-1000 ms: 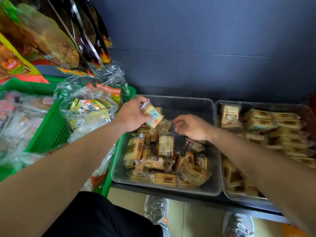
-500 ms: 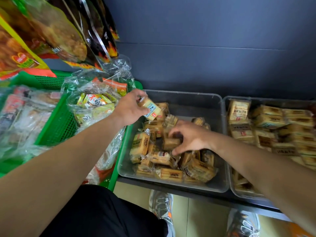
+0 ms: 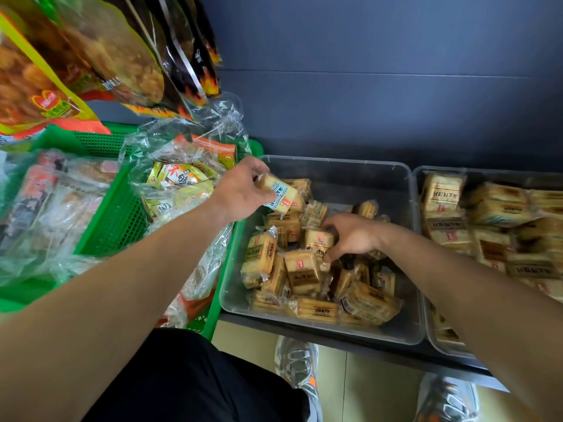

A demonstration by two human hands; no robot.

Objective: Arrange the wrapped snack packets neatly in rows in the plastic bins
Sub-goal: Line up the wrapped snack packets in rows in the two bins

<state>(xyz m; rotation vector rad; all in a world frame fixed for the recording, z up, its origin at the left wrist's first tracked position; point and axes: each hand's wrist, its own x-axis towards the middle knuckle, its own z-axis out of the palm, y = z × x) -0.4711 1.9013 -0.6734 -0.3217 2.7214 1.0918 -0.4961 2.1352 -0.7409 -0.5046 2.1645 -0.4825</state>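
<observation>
both hands on packets at the clear bin

your left hand (image 3: 240, 193) pinches a blue-labelled packet (image 3: 280, 193) above the far left corner of the clear bin (image 3: 409, 239). your right hand (image 3: 353, 236) is down in the jumbled heap (image 3: 304, 278), fingers curled round a tan packet (image 3: 318, 240). a green basket (image 3: 115, 214) sits to the left.

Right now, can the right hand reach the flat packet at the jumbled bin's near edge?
Probably yes: the right hand is inside that bin, the flat packet uncovered, but it grips another packet.
</observation>
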